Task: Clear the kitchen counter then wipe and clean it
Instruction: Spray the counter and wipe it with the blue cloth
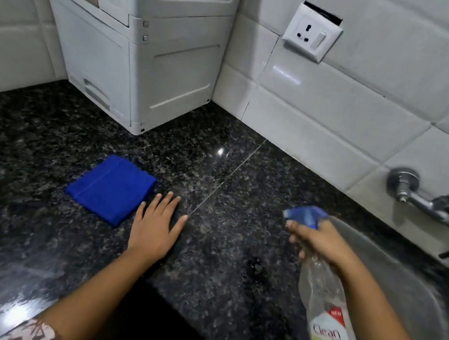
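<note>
Cloth [111, 189] at left hand's [155, 225] ten o'clock: soft, light, pinch its folded edge. Left fingers flat, released; right hand [318, 239] grasps spray bottle [325, 302].

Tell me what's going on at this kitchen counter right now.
A person is cleaning a dark stone counter. The right hand grips a spray bottle at its blue trigger, nozzle pointing over the counter. The left hand lies flat on the counter beside a folded blue cloth, not holding it. A white appliance stands in the corner.
</note>
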